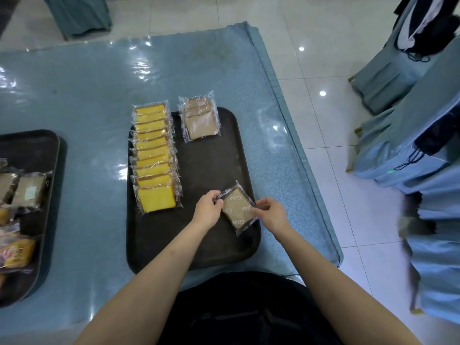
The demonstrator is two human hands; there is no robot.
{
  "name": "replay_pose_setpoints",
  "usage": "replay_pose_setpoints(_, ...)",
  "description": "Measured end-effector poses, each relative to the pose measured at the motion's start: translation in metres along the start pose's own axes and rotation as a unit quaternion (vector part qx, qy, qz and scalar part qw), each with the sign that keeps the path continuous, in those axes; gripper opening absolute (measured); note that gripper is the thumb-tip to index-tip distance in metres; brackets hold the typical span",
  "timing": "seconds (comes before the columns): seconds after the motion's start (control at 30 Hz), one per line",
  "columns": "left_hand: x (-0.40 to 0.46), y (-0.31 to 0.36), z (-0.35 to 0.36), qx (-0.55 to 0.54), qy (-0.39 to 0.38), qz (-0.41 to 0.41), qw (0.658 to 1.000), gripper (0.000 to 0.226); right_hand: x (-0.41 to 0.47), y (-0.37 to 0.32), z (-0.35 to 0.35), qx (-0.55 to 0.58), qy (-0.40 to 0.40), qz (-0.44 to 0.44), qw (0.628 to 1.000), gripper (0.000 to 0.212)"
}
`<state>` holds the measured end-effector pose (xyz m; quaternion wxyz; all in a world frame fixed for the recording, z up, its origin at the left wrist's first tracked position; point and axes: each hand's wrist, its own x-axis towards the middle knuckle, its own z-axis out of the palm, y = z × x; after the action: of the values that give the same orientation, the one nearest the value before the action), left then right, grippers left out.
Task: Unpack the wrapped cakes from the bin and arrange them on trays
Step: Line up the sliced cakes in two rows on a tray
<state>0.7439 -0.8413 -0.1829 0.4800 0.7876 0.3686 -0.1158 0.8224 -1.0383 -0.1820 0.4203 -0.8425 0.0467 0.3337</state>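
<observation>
Both hands pinch one brown wrapped cake [236, 208] over dark tray [211, 170].
Left hand [207, 210] and right hand [271, 213] grip opposite wrapper edges (yellow cake row [154, 158] beside).

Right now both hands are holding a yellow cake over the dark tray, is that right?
Not quite. The head view shows the left hand and right hand holding a brown cake, not a yellow one, over the dark tray. The yellow cakes lie in a row.
</observation>
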Motion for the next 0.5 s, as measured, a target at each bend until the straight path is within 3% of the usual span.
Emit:
replay_pose_setpoints(0.2,-0.003,0.000,0.002,0.018,-0.019,0.010,1.000,0.044,-0.005,-0.006,0.001,-0.007,0.017,-0.007,1.000,0.012)
replay_pose_setpoints(0.5,-0.004,-0.005,-0.003,0.006,-0.027,-0.005,1.000,0.052,-0.006,-0.023,-0.003,0.050,0.009,-0.067,0.996,0.009)
